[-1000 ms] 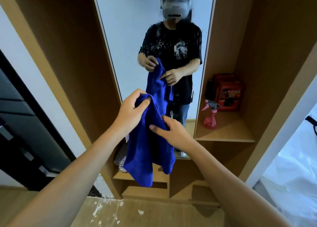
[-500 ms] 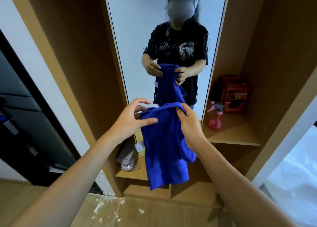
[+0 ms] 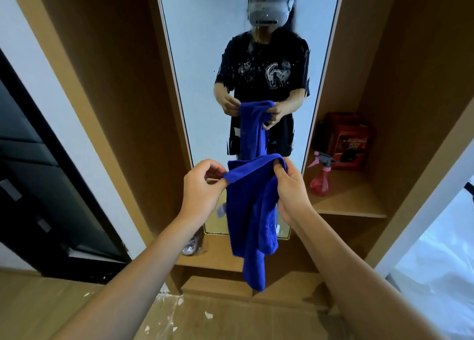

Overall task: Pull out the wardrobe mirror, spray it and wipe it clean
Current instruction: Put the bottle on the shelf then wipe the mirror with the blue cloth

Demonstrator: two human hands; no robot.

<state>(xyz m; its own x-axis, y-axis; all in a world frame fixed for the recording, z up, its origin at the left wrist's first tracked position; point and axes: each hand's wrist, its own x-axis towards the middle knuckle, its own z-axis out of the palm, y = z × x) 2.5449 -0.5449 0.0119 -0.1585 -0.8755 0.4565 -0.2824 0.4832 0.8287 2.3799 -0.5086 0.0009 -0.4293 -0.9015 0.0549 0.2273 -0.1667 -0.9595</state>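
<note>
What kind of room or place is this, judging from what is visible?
Most likely a bedroom or dressing area in a home. A built-in wooden wardrobe holds a tall pull-out mirror, with a pink spray bottle on one shelf and wood flooring below.

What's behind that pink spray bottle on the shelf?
Behind the pink spray bottle on the wardrobe shelf stands a red box, with something dark beside it. The bottle's head covers the box's lower left corner; its label is too blurred to read.

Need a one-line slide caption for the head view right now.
Both hands, left hand and right hand, hold a blue cloth by its top edge before the droplet-speckled wardrobe mirror; pink spray bottle shelved.
</note>
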